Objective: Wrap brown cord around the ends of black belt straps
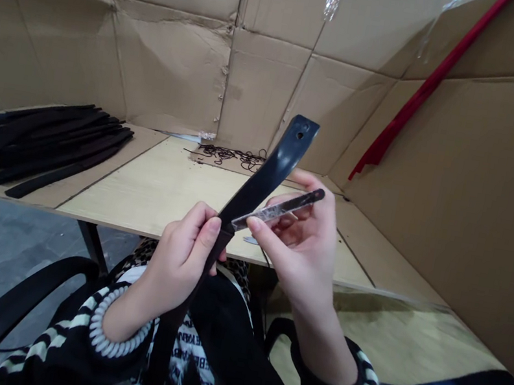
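Observation:
My left hand (185, 253) is closed around a long dark strap (268, 171), which rises up and to the right and ends in a rounded tip with a small hole. My right hand (301, 239) pinches a thin metal tool with a dark tip (281, 206). The tool's near end touches the strap just above my left thumb. A white coiled band sits on my left wrist. Both sleeves are black with white stripes.
A pile of several black straps (33, 145) lies on the left of the wooden table (159, 189). A tangle of thin black loops (233, 156) lies at the back. Cardboard walls (474, 189) surround the table, with a red strip (415, 97) leaning at right. A chair arm (4, 314) is at lower left.

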`<state>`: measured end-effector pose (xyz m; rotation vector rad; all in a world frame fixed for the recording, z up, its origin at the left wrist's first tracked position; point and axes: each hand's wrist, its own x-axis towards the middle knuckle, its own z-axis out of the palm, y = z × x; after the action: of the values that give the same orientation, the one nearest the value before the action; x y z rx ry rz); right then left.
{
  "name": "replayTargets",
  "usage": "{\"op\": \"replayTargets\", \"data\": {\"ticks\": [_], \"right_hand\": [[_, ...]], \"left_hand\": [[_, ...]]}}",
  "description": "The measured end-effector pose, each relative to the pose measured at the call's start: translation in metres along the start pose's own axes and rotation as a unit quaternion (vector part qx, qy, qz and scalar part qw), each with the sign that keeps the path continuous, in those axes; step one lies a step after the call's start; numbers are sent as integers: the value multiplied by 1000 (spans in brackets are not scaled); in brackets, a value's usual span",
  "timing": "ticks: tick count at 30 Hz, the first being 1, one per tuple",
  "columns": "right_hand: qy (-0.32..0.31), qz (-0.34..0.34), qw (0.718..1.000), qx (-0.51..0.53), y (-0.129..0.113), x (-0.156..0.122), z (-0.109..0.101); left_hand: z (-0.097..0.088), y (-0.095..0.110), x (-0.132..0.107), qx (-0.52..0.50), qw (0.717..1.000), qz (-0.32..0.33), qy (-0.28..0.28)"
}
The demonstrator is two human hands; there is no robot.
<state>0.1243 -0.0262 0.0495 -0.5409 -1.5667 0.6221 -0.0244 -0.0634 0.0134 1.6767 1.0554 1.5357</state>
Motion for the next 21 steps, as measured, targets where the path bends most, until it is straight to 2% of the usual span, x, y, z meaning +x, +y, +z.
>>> {"op": "replayTargets", "data": {"ticks": [4,7,10,15,21], "right_hand": [[13,-73,997,-30,5,3,1],[46,-112,992,-38,4,7,1],[67,-128,989,-42,2,8,4],[57,-130,988,-68,2,3,11],[33,-157,983,-89,13,2,13]], "left_hand": [[0,1,0,2,1000,3,-8],[0,0,0,2,1000,8,-8],[0,1,1,6,1000,10,-7],[2,2,1,36,999,12,2],[4,-1,4,55,998,10,7]]}}
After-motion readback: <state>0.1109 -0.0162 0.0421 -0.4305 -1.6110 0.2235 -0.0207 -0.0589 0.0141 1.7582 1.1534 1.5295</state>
